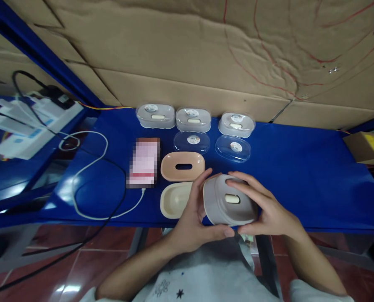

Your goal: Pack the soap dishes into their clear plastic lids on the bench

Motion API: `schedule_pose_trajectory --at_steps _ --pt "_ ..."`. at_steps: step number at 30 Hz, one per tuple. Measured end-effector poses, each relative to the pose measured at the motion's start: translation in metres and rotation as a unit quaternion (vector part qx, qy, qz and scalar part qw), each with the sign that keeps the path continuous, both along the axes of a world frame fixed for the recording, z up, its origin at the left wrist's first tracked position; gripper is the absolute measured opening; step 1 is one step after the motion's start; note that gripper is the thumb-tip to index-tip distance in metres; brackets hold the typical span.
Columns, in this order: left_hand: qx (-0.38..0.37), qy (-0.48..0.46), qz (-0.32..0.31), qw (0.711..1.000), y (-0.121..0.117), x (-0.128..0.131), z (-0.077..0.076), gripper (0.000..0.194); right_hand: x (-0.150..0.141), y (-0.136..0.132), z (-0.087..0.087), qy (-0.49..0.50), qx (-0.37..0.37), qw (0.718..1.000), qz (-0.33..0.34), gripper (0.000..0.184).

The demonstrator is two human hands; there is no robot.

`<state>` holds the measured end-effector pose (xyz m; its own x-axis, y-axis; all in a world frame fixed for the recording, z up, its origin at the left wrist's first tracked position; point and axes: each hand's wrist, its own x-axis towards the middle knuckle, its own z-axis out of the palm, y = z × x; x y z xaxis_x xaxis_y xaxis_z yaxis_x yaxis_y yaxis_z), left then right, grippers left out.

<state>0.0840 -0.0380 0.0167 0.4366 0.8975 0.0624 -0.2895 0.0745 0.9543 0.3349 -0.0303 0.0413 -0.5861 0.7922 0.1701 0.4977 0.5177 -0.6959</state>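
Observation:
Between both hands is a grey oval soap dish [216,203], lifted at the table's front edge and tilted. A cream bar shows through the slot in its top. My left hand [191,222] grips its left side, fingers behind and thumb along the lower front. On the right side my right hand [271,212] has its fingers over the top and its thumb below. Left of it lies a cream oval dish [174,202], partly hidden by my left hand. Just behind that is a peach oval tray [169,170] with a slot.
Several things line the back: three lidded soap dishes [155,119] and two loose clear lids [187,144]. A phone [144,161] with a white cable [109,216] lies left. A power strip [26,140] sits far left, a cardboard box [366,147] far right.

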Motion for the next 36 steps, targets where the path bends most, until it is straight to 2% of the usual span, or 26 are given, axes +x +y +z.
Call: schedule_pose_trajectory --at_steps 3,5,12,16,19,22,26,28,31,33,36 --pt "-0.094 -0.060 -0.020 0.994 -0.003 0.004 0.001 0.112 0.000 0.000 -0.004 0.014 0.026 1.000 -0.012 0.094" --pt "-0.126 -0.078 -0.028 0.988 -0.003 0.006 0.001 0.113 0.000 -0.001 -0.005 0.013 0.028 0.999 -0.017 0.095" --pt "-0.109 -0.072 -0.013 0.991 -0.001 0.005 0.001 0.104 0.006 -0.003 -0.001 0.059 0.003 0.998 -0.015 0.087" --pt "-0.114 -0.057 -0.007 0.992 -0.010 0.001 -0.003 0.104 0.020 0.004 -0.002 0.048 0.022 0.996 -0.069 0.079" --pt "-0.137 -0.023 -0.023 0.990 -0.021 0.000 -0.007 0.105 0.028 0.016 -0.007 -0.040 0.053 0.991 -0.119 0.075" --pt "-0.140 0.049 -0.047 0.988 -0.031 0.001 -0.009 0.103 0.031 0.028 -0.014 -0.118 0.070 0.984 -0.116 0.073" --pt "-0.032 0.199 -0.042 0.979 -0.034 0.001 -0.009 0.097 0.030 0.041 -0.021 -0.162 0.081 0.979 -0.098 0.074" --pt "-0.005 0.243 -0.060 0.968 -0.033 -0.001 -0.005 0.094 0.028 0.045 -0.024 -0.176 0.086 0.977 -0.086 0.076" --pt "-0.045 0.256 -0.099 0.960 -0.030 -0.003 0.003 0.088 0.024 0.049 -0.026 -0.185 0.092 0.976 -0.070 0.078" --pt "-0.086 0.248 -0.110 0.959 -0.029 -0.003 0.006 0.086 0.024 0.046 -0.024 -0.176 0.098 0.977 -0.069 0.073" --pt "-0.134 0.231 -0.111 0.957 -0.029 -0.002 0.004 0.086 0.024 0.027 -0.014 -0.141 0.112 0.981 -0.070 0.064"
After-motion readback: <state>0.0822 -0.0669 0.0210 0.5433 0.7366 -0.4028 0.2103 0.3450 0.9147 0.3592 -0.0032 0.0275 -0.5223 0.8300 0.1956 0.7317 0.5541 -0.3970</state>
